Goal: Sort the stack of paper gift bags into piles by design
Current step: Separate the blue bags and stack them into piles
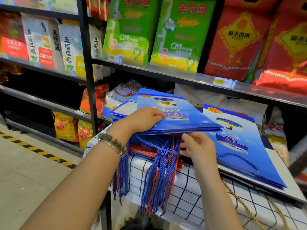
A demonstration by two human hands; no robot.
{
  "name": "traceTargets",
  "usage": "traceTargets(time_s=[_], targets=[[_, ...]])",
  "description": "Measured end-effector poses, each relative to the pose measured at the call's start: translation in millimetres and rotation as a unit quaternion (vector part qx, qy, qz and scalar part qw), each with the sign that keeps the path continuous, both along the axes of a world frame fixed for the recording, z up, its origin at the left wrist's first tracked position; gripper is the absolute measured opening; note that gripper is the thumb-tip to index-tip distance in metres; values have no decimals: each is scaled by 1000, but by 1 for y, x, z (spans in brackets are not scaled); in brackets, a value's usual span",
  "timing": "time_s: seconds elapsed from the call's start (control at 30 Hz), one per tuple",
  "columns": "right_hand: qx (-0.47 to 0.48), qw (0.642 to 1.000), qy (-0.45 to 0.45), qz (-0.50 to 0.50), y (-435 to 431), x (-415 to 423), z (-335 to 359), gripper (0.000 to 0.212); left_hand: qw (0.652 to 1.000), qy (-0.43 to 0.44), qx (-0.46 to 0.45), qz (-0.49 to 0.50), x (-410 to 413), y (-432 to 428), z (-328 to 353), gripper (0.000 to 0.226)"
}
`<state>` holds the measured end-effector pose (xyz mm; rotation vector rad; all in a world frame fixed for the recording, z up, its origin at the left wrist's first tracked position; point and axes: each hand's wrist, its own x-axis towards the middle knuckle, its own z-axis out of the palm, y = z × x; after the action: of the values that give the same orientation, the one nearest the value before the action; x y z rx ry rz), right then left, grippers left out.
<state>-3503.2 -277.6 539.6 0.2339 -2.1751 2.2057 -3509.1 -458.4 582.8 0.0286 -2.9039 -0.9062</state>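
Stack of gift bags (166, 143): sits on the worktop (191, 188), centre, in front of the lower shelf. The top blue bags (179, 117) carry a white-and-blue panel with Chinese characters, upside down to the camera and too blurred to read, and a small round yellow-and-red seal in one corner. Red bags (141, 151) show lower in the same stack.

Second pile (240, 146), just right of the stack, has a blue design with the same kind of seal. Third pile (119, 111), behind and left, is blue with a pale panel.

Paper is glossy and flat-folded with sharp edges. The cord handles (159, 180) are twisted rope, blue and red, hanging over the worktop's near edge. The worktop cloth is white with a black grid.

Left hand (144, 119): lies on the top blue bags, fingers curved over their near edge and holding them tilted up off the rest. The thumb is hidden. A bead bracelet (113, 143) and a thin metal bangle sit on the wrist.

Right hand (197, 146): thumb and forefinger are pressed together, pinching at the stack's near edge just under the raised bags. Which sheet they pinch I cannot tell.

Upper shelf: green sacks (181, 34) read "金龙鱼" in red, with "Q弹" below. Red sacks (239, 39) bear a yellow diamond. White sacks (66, 47) have vertical black characters starting "五福". Floor has a yellow-black stripe (33, 148).
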Motion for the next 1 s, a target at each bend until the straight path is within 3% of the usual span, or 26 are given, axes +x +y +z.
traceTargets(time_s=[0.07,0.13,0.17,0.23,0.33,0.4,0.5,0.6,0.67,0.7,0.77,0.83,1.0], targets=[[179,979,96,-13,9,1,-12,14,1000,-4,2,1,0,-3,1,32],[354,917,178,38,15,3,-22,7,1000,-3,-4,8,-1,-5,1,32],[426,879,208,58,17,4,-28,19,1000,0,-13,12,-1,-5,1,32],[486,824,287,55,18,0,-39,26,999,5,-33,17,-2,-5,2,32],[482,788,384,11,15,-3,-48,11,999,14,-47,15,0,-5,1,32],[452,802,390,4,15,-1,-41,11,997,22,-70,18,4,-6,0,32],[389,858,335,-24,16,3,-13,33,990,53,-122,52,11,-10,5,29],[219,947,236,7,8,0,26,42,971,212,-48,101,25,3,18,26],[80,987,130,57,1,-8,50,35,942,321,5,96,39,23,26,37],[40,992,90,76,-1,-12,59,31,942,325,10,79,46,34,29,44],[8,994,44,95,-6,-20,70,30,970,240,8,39,52,56,30,53],[4,993,26,111,-11,-24,78,31,988,152,16,10,47,65,24,45],[18,987,12,158,-25,-18,83,24,978,137,152,30,36,68,20,25]])
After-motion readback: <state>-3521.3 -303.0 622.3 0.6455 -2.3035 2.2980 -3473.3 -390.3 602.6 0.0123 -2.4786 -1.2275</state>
